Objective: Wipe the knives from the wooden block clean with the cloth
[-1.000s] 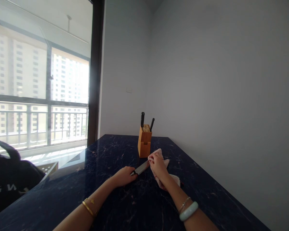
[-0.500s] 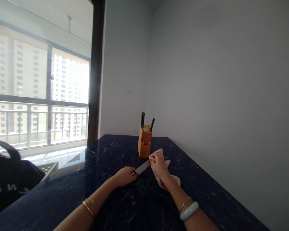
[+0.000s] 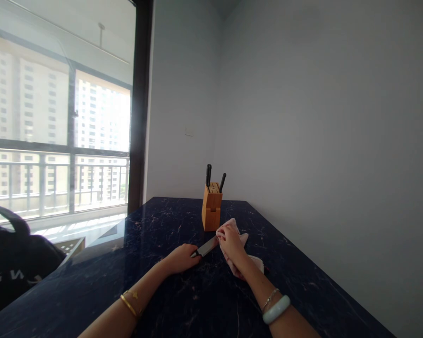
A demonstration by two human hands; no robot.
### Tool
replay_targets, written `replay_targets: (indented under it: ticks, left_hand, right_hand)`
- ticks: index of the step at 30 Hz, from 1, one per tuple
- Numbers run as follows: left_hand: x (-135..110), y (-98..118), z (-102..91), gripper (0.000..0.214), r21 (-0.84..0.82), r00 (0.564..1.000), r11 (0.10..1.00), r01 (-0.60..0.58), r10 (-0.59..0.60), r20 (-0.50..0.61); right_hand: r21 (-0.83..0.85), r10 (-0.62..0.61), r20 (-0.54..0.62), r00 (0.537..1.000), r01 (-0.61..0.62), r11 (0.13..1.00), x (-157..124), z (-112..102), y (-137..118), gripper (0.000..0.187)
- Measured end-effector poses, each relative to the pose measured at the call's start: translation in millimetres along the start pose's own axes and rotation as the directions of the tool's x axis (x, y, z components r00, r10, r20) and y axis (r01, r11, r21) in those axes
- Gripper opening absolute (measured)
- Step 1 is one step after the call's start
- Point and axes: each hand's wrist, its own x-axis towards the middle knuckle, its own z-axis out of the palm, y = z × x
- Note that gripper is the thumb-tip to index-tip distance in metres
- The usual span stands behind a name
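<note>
My left hand (image 3: 182,258) is closed round the handle of a knife (image 3: 207,246) that lies low over the dark marble table (image 3: 183,300), blade pointing away to the right. My right hand (image 3: 230,241) is closed on a pale cloth (image 3: 246,257), pressed against the far part of the blade. The cloth trails down onto the table under my right wrist. A wooden knife block (image 3: 211,206) with two black handles sticking up stands just beyond both hands.
A grey wall runs along the table's right edge and behind the block. A large window with a balcony railing (image 3: 56,178) is to the left. A black bag (image 3: 10,263) sits at the left, beside the table's near corner.
My right hand with the cloth shifted slightly back and forth along the blade. My left hand and the knife stayed in place.
</note>
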Motion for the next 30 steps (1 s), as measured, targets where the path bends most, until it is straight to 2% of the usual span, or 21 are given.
replay_targets:
  ticks: [11,30]
  left_hand:
    - [0.7,1.7,0.2,0.032,0.021,1.000,1.000,0.009,-0.008,-0.008]
    - [-1.2,6.2,-2.4,0.032,0.032,1.000,0.999,0.027,-0.027,0.008]
  right_hand:
    - [0.018,-0.042,0.072,0.997,0.041,0.999,-0.6,4.3,-8.1,0.022]
    - [0.021,-0.025,0.079,0.997,0.024,1.000,-4.0,-1.3,-21.6,0.020]
